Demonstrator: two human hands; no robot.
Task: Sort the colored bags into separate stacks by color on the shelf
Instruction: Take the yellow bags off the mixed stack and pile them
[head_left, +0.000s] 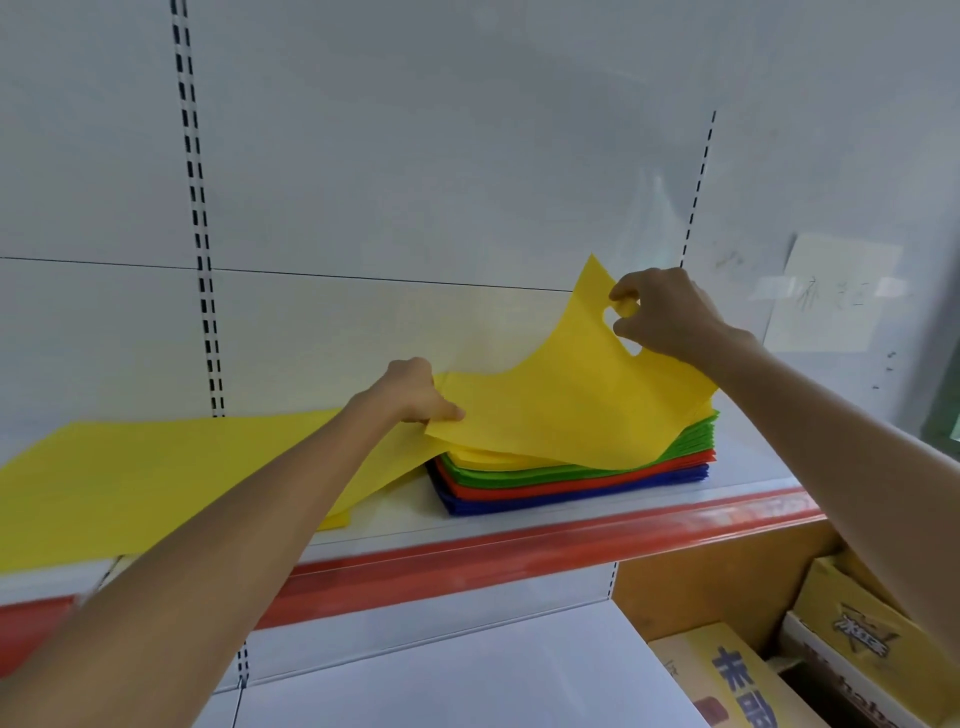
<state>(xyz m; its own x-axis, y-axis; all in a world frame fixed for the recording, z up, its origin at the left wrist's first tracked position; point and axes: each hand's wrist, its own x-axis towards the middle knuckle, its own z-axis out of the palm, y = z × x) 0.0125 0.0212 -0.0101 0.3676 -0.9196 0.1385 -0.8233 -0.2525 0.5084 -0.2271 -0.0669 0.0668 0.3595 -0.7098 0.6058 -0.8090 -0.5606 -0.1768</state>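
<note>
Bag (561, 410) slants lengthwise up-right, handle end at right hand (670, 317).

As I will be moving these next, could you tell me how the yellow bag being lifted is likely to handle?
Probably floppy: the yellow bag curves and sags between the left hand and right hand. Likely very light: a pinch at its handle hole holds it up. Being thin and flat, it may slide off the stack easily.

The lifted thin yellow cloth-like bag (566, 410) looks matt and soft, as do the green, red and blue stacked bags (571, 480). The white shelf (392, 512) is smooth painted metal; its red front strip (519, 550) glossy plastic. The yellow printed boxes (727, 673) are matt cardboard.
</note>
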